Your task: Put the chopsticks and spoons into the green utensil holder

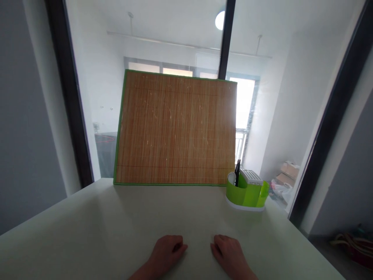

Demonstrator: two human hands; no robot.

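Observation:
Both hands rest on the white table [163,217], a little apart from each other. My left hand [168,250] is loosely curled, with a dark hollow between thumb and fingers and nothing showing in it. Curled the same way, my right hand [227,252] lies across from it, its thumb side turned inward. The thing nearest to my right hand is a green organizer [247,195] on a white base, farther back on the right. A black pen-like item [237,173] stands in it beside a white round object [231,178]. Neither hand touches it.
A brown bamboo mat [177,130] with green edging stands upright at the back of the table. Behind it are glass panes in a dark frame [226,39]. Beyond the glass, cardboard boxes [289,171] and plastic bags lie at the right.

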